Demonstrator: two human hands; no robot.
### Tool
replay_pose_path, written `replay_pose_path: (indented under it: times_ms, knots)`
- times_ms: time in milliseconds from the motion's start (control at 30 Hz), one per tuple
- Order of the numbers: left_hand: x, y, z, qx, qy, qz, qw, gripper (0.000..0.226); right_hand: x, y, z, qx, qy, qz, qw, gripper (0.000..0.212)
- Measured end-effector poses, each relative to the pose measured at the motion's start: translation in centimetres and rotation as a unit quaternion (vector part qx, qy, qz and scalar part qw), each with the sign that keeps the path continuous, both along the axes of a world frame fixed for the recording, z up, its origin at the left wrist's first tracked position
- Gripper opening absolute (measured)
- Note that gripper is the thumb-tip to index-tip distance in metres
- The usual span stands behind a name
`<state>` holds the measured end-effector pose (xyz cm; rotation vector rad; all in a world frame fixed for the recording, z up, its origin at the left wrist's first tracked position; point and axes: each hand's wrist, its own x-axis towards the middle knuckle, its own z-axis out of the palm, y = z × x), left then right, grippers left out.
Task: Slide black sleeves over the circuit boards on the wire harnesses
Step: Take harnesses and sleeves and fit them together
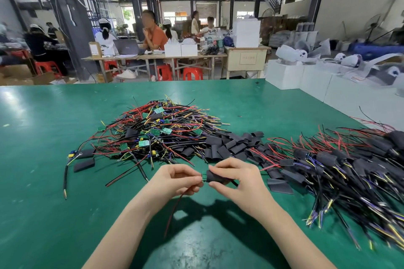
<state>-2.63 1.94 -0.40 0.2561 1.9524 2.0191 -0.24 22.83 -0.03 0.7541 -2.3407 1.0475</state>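
Note:
Above the green table (pixel 54 192) my two hands meet in the middle. My right hand (pixel 237 178) pinches a black sleeve (pixel 215 176) between thumb and fingers. The sleeve covers most of a small green circuit board (pixel 203 176), whose left end still shows. My left hand (pixel 176 179) pinches that end and the harness wires (pixel 175 209), which hang down red and black under the hand. Loose black sleeves (pixel 231 146) lie heaped just beyond my hands.
A pile of bare harnesses (pixel 153 131) with green boards lies at the table's middle. Sleeved harnesses (pixel 341 164) are heaped at the right. White boxes (pixel 284 76) stand at the far right edge. People sit at tables in the background.

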Motion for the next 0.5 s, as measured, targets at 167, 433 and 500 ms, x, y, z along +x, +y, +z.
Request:
replay_pose_path:
  times_ms: [167,433,500]
  knots:
    - [0.18,0.5,-0.03,-0.017,0.001,0.002,1.0,0.013,-0.1,0.03,-0.29,-0.006,-0.014,-0.005,1.0,0.029]
    - [-0.13,0.62,-0.16,-0.017,0.004,0.055,0.998,0.007,-0.43,-0.11,-0.84,-0.051,-0.091,-0.106,0.989,0.054]
    - [-0.3,0.52,-0.28,-0.022,0.019,0.071,0.997,0.008,-0.51,0.16,-0.95,0.01,-0.126,-0.118,0.985,0.039]
